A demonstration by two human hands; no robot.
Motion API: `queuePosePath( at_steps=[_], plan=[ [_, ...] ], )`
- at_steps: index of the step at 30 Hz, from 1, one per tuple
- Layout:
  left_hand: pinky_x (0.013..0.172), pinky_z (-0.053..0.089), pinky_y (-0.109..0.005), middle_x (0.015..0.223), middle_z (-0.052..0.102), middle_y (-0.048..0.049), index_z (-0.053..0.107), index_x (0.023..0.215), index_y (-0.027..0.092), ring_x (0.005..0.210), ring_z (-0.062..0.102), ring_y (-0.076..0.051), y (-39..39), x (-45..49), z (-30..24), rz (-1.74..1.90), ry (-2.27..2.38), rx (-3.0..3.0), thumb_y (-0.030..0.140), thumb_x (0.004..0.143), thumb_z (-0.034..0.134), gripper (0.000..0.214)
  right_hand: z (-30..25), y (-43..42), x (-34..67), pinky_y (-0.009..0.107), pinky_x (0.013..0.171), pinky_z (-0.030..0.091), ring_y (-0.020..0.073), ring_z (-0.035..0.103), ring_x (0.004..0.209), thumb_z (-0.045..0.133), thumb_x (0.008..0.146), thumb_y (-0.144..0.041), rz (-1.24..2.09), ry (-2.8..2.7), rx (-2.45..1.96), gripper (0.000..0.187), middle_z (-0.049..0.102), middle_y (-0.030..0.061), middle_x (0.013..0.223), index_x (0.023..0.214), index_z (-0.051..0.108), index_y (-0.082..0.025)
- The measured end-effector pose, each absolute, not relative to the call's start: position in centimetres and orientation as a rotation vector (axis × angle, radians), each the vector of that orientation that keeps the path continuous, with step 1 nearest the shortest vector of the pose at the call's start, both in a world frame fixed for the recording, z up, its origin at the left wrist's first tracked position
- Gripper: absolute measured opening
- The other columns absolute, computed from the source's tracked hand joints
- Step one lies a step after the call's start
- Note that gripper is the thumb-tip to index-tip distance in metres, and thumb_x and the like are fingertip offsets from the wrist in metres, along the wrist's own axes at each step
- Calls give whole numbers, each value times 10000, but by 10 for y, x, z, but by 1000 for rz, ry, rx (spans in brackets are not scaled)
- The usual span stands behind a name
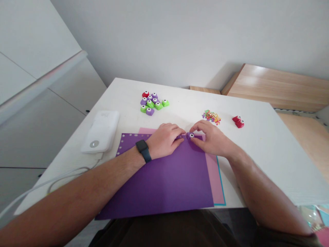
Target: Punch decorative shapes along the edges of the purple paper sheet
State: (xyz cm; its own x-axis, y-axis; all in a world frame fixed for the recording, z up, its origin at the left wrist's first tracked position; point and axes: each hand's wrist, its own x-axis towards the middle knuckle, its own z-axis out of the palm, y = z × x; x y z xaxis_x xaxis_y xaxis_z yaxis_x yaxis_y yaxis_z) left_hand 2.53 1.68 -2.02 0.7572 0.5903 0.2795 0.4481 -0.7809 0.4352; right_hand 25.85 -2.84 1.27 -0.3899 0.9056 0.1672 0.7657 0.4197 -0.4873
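Purple punch (191, 136) sits on the far edge of the purple sheet (167, 178), between your two hands, near the middle of the white table (269, 154). Your right hand (212, 139) pinches it from the right, thumb and fingers closed around its body. Your left hand (164, 140), with a dark watch (143, 150) at the wrist, lies palm down on the sheet with its fingers bent, the fingertips touching the punch from the left.

A row of small star holes (128, 136) runs along the sheet's far edge to the left of your left hand. Beneath the purple sheet lies a pink sheet (216, 178), showing at the far and right edges, and a teal sheet (221, 185) shows as a thin strip beyond that.

Farther back, well apart from your hands: a cluster of punches (152, 102) in red, purple and green; a heap of coloured paper bits (211, 116); two red punches (239, 121) touching each other. A white device (101, 131) with its cable (51, 183) lies just left of the sheets. Nothing lies between your hands and the punch.
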Motion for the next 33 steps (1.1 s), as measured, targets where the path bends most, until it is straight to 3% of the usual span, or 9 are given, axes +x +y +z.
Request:
queuePosePath(
  at_steps=[15,33],
  plan=[
    [918,472,-417,1063,681,-86,665,1292,237,1006,619,-244,16,26,-22,559,787,2658,311,994,560,325,16,-31,256,349,823,484,211,637,870,654,855,-171,427,-2273,-1435,125,710,62,897,960,720,-190],
    [925,469,-423,1076,669,-88,671,1302,266,1016,609,-244,15,26,-22,543,787,2656,317,998,544,333,12,-29,255,338,812,493,207,638,876,642,831,-169,499,-2250,-1459,108,695,54,900,927,673,-207]
  ],
)
